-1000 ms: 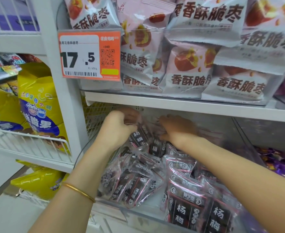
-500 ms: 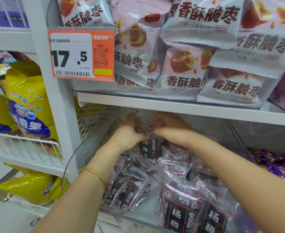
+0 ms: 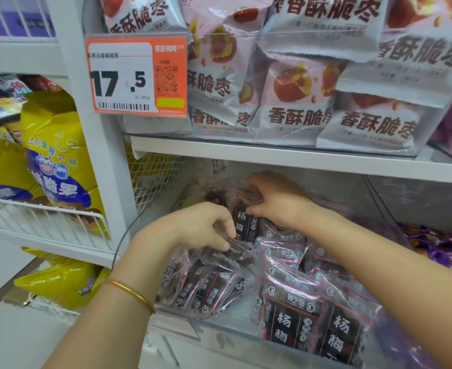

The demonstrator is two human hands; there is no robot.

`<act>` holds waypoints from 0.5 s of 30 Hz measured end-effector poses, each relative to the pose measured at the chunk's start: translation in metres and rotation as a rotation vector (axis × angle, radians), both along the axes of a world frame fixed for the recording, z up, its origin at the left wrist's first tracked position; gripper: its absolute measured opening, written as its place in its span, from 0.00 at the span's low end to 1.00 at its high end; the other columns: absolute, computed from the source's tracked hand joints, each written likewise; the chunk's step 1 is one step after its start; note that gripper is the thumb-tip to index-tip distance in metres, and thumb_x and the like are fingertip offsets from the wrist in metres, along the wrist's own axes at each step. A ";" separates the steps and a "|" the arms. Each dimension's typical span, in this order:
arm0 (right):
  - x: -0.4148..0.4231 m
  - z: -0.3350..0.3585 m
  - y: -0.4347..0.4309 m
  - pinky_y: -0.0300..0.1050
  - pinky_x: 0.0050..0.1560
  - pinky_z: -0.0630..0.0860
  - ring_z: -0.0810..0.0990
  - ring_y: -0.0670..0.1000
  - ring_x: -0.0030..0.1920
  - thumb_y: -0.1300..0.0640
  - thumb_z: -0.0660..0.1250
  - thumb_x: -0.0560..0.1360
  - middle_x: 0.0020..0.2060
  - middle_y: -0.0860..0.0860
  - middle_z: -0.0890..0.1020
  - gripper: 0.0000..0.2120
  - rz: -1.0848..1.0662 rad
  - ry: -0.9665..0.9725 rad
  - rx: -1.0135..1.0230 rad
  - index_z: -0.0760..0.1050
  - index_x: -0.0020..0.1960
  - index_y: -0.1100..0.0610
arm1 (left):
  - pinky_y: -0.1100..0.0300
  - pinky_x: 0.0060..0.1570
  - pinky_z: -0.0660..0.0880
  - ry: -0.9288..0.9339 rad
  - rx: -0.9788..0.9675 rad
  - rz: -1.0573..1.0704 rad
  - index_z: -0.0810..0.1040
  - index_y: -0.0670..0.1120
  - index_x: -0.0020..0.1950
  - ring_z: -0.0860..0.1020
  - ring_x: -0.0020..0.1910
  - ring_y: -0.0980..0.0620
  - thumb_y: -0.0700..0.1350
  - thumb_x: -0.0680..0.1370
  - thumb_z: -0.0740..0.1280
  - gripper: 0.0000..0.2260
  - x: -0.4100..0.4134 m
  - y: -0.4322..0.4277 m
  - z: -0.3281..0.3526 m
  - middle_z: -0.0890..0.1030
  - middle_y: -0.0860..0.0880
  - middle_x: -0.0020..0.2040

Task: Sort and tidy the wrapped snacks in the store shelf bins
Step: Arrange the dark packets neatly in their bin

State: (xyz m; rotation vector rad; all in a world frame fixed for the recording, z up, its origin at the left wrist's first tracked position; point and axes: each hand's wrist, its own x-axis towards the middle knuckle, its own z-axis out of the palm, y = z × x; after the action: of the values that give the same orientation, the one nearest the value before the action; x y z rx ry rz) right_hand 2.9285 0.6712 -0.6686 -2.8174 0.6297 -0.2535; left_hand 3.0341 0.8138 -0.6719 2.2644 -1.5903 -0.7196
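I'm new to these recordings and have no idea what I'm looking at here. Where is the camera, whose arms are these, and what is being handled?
There is no machine: the camera sits on a person's head, looking forward and down, so the two bare arms are the wearer's own. All pictures come from that one view. The left grip, the hand with the thin gold bangle, pinches the clear wrapper of a small dark packet. The right grip pinches an upright dark packet with white characters. Both reach into a clear plastic shelf bin piled with such packets. On the shelf above lie pink-and-white snack bags beside an orange price tag; yellow bags sit in a white wire basket on the left.
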 end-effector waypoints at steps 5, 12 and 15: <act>-0.014 0.016 0.023 0.45 0.52 0.76 0.77 0.49 0.51 0.56 0.67 0.71 0.51 0.48 0.79 0.15 0.109 -0.103 0.191 0.74 0.58 0.52 | 0.56 0.50 0.77 0.010 -0.284 0.181 0.81 0.47 0.43 0.80 0.43 0.53 0.42 0.73 0.71 0.01 0.009 -0.010 -0.013 0.82 0.52 0.41; -0.014 -0.007 0.023 0.44 0.41 0.68 0.75 0.54 0.50 0.52 0.66 0.75 0.45 0.50 0.73 0.09 0.086 0.037 -0.149 0.71 0.51 0.55 | 0.55 0.52 0.76 0.026 -0.372 0.314 0.76 0.43 0.55 0.79 0.48 0.51 0.44 0.72 0.71 0.13 0.009 -0.013 -0.015 0.80 0.48 0.49; -0.012 -0.009 0.024 0.43 0.42 0.68 0.75 0.55 0.50 0.51 0.66 0.75 0.48 0.52 0.75 0.09 0.065 0.014 -0.270 0.71 0.48 0.56 | 0.54 0.59 0.73 -0.001 -0.229 0.245 0.66 0.42 0.66 0.74 0.57 0.50 0.47 0.70 0.74 0.29 0.003 -0.002 -0.008 0.73 0.47 0.60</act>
State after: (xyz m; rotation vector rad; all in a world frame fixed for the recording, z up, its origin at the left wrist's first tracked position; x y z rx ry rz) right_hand 2.9162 0.6956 -0.6772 -3.0935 0.5416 -0.3291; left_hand 3.0367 0.8117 -0.6796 2.2351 -1.2896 -0.4486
